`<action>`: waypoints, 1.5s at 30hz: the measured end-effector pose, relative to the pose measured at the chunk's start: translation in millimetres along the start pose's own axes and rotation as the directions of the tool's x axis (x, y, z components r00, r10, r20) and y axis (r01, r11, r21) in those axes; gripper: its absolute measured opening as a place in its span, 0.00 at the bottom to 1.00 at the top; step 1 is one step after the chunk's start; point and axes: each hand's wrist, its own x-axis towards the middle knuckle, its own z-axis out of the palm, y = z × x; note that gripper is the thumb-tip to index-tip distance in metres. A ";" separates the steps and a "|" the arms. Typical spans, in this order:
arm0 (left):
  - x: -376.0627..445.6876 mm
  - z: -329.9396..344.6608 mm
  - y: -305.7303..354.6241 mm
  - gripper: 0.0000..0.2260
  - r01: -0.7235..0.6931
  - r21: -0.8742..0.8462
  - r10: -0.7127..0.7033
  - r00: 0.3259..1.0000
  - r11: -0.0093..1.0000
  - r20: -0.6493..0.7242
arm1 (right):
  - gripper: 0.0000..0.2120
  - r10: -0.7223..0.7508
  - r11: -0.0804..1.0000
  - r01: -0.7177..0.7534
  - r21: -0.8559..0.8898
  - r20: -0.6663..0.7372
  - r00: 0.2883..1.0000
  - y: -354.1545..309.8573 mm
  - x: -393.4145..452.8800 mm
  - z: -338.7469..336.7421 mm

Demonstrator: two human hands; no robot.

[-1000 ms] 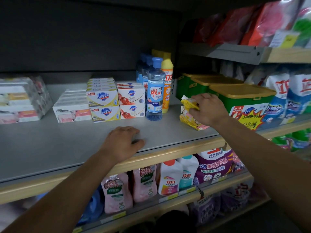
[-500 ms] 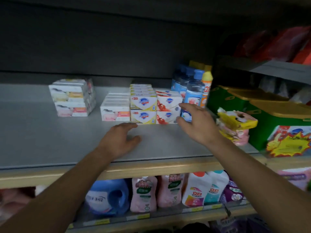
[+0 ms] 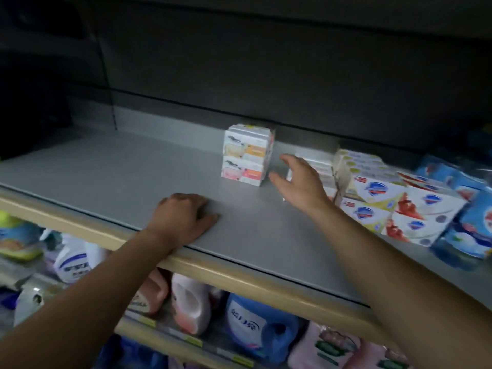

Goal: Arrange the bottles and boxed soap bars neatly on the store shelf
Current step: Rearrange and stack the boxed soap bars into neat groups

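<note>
A stack of white boxed soap bars [image 3: 246, 155] with pink and orange labels stands near the back of the grey shelf [image 3: 111, 171]. My right hand [image 3: 300, 182] hovers open just right of that stack, fingers spread, holding nothing. It partly hides a low row of white soap boxes [image 3: 320, 166]. Further right are stacked boxes with blue shield logos [image 3: 372, 198], yellow ones beside red ones. Blue-labelled bottles [image 3: 476, 222] show blurred at the right edge. My left hand [image 3: 183, 219] rests palm down on the shelf near its front edge.
The shelf has a tan front lip [image 3: 239, 278]. Below it, a lower shelf holds a white spray bottle [image 3: 74, 265], pink detergent jugs [image 3: 189, 302] and a blue jug [image 3: 258, 326]. A dark back panel [image 3: 266, 75] closes the shelf behind.
The view has swung left, so the bottles and green boxes slid to the right edge or out of sight. My right hand moved left from the bottles toward the separate soap stack. My left hand stayed put.
</note>
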 end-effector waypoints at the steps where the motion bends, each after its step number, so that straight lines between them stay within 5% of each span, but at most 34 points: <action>1: 1.0 3.3 -1.3 0.26 -0.006 0.011 0.006 1.000 1.000 -0.010 | 0.27 -0.004 1.000 0.004 -0.009 -0.001 1.000 -3.1 12.2 7.7; 13: 12.2 22.2 -15.8 0.28 -0.002 0.005 0.003 0.998 1.000 -0.066 | 0.33 -0.138 0.889 0.078 -0.452 -0.102 0.985 -15.6 94.6 60.4; 19: 12.4 22.3 -16.2 0.29 0.008 -0.029 -0.010 0.999 1.000 -0.042 | 0.19 -0.272 0.870 0.123 -0.478 -0.258 0.927 -22.2 93.1 65.3; 24: 11.1 20.4 -15.7 0.27 0.011 -0.028 -0.012 1.000 1.000 -0.026 | 0.35 -0.169 0.854 0.111 -0.508 -0.069 0.983 -15.5 89.0 61.7; 31: 13.3 20.8 -16.7 0.27 0.019 -0.035 -0.020 0.999 0.999 -0.046 | 0.27 -0.233 0.870 0.113 -0.480 -0.199 0.952 -18.3 85.2 70.8; 37: 12.4 16.9 -14.8 0.26 0.030 -0.042 -0.032 0.999 0.999 -0.040 | 0.21 -0.184 0.981 0.161 -0.109 -0.243 0.953 -34.5 57.6 55.0; 39: 11.7 10.6 -14.6 0.26 0.071 -0.166 -0.080 0.995 0.984 -0.050 | 0.19 -0.148 0.979 0.175 0.105 -0.228 0.962 -37.4 35.3 46.9; 43: 6.4 -3.3 -14.0 0.25 0.058 -0.707 -0.151 0.986 0.705 -0.070 | 0.19 -0.104 0.888 0.093 0.450 0.001 0.995 -42.9 -14.9 39.3; 45: 0.5 -7.5 -15.4 0.21 -0.025 -0.818 -0.140 0.982 0.575 -0.128 | 0.19 -0.120 0.833 0.041 0.552 0.107 0.987 -48.9 -32.6 47.8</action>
